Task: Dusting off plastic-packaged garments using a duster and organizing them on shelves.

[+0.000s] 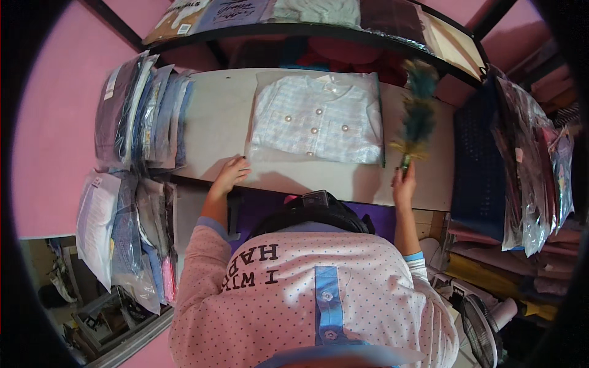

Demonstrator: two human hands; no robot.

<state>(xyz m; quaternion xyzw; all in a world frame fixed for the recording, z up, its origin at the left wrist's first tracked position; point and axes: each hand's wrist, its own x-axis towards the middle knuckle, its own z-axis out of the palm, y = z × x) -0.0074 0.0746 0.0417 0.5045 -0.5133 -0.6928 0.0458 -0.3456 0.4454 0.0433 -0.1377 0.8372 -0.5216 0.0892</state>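
Note:
A pale blue-and-white checked garment [319,116] with round pearl-like buttons lies flat in a clear plastic bag [261,150] on the light tabletop [215,116]. Near the bag's lower left corner, my left hand [231,174] is at the front of the table, its fingers stretched out and holding nothing. My right hand [403,185] grips the short handle of a feather duster [419,116] to the right of the bag. The duster's teal and yellow feathers point up and away, slightly blurred. Whether its feathers touch the table, I cannot tell.
Bagged folded clothes [138,116] stand upright along the left side, with more bags [126,227] below them. A dark blue basket [478,159] and further bagged clothes [531,165] are on the right. Above the far edge runs a shelf [319,32] holding packaged garments.

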